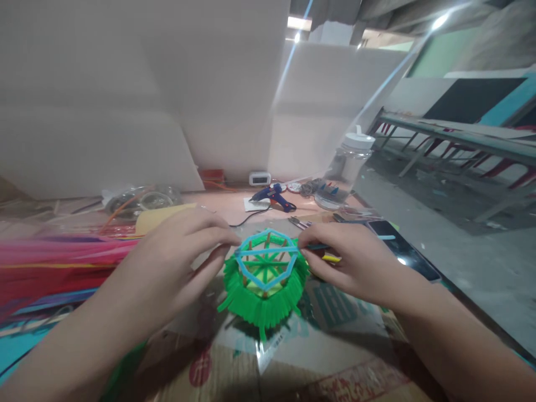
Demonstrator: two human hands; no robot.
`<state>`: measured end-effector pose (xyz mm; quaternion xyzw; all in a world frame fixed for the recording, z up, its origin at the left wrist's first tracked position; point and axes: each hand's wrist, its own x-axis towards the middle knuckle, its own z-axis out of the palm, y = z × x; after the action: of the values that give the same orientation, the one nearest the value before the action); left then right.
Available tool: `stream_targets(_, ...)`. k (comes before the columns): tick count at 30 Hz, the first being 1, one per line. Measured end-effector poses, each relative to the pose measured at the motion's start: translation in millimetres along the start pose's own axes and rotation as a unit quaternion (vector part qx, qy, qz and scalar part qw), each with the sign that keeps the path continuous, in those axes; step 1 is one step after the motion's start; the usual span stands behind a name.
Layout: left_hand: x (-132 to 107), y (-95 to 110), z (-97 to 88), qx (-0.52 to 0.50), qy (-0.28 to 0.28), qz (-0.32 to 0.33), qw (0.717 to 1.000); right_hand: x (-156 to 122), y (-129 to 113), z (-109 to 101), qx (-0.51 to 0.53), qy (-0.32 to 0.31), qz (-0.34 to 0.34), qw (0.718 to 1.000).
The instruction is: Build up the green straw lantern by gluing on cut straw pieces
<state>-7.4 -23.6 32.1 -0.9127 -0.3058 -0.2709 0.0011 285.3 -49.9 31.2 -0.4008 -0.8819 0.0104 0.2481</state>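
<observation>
A small round basket (263,296) made of green pipe cleaners on wooden sticks stands on flattened cardboard (293,357). A light blue pipe cleaner (268,252) runs around and across its top rim. My left hand (180,251) pinches the blue pipe cleaner at the rim's left side. My right hand (347,262) pinches its other end at the right side. A yellow piece (331,258) shows under the right fingers.
A pile of pink, red and purple pipe cleaners (54,262) lies at the left. Behind the basket are a blue glue gun (274,196), a clear plastic jar (349,167), a phone (402,248) and a small white clock (259,178). White boards stand at the back.
</observation>
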Motion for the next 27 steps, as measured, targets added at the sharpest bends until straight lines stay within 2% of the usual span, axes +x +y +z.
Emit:
stream_targets(2,0,10,3.3,0.008,0.051,0.006,0.999,1,-3,-2,-0.01,0.041,-0.014,0.999)
stream_targets(4,2,24,8.4,0.018,0.073,0.017,0.997,1,-8,-3,-0.023,0.076,-0.032,0.996)
stream_targets(9,10,53,21.1,0.03,0.088,0.027,0.995,-1,-17,1,-0.045,0.115,-0.071,0.99)
stream_targets(15,18,67,25.6,0.01,0.14,0.012,0.99,-1,-20,4,-0.057,0.15,-0.089,0.983)
stream_targets(17,17,71,26.9,-0.018,0.142,0.001,0.99,-1,-22,4,-0.062,0.167,-0.095,0.979)
stream_targets(21,14,82,25.3,-0.089,0.101,-0.025,0.991,0,-25,8,-0.091,0.211,-0.099,0.968)
stream_targets(23,12,84,18.4,-0.115,0.078,-0.026,0.99,-1,-26,6,-0.099,0.224,-0.1,0.964)
stream_targets(25,9,77,6.7,-0.128,0.066,-0.03,0.989,-4,-27,-2,-0.093,0.212,-0.084,0.969)
stream_targets(26,6,70,0.0,-0.127,0.067,-0.044,0.989,-6,-27,-8,-0.082,0.204,-0.065,0.973)
stream_targets(27,3,59,-6.1,-0.107,0.095,-0.08,0.986,-8,-26,-14,-0.068,0.2,-0.041,0.976)
